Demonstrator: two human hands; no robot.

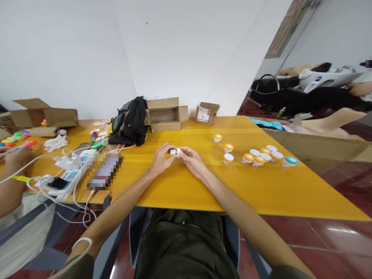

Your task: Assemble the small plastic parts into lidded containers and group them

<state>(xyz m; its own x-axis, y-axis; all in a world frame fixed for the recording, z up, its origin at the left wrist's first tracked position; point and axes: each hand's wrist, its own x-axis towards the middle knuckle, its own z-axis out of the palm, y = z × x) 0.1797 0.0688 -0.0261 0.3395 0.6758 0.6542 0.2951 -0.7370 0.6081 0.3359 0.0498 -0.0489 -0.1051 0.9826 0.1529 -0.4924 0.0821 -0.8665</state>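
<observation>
Above the middle of the table, both hands close on a small clear jar (176, 151) lying on its side, with white and orange at its right end. Something white with dark dots shows at its left end; I cannot make out what. My left hand (161, 161) has thumb and fingers around the left end. On the right end, my right hand (194, 159) pinches with its fingertips. Off to the right stand three similar jars, a near one with a white lid (228, 157) and two with orange-rimmed lids (229, 147). Beyond them is a cluster of several jars (259, 155).
A teal-lidded jar (291, 161) ends the cluster. To the left lie a phone (104, 172), a white power strip (76, 172) and loose cables. A black bag (132, 122) and open cardboard boxes (164, 115) line the wall. Another person's hand (15, 158) is at far left.
</observation>
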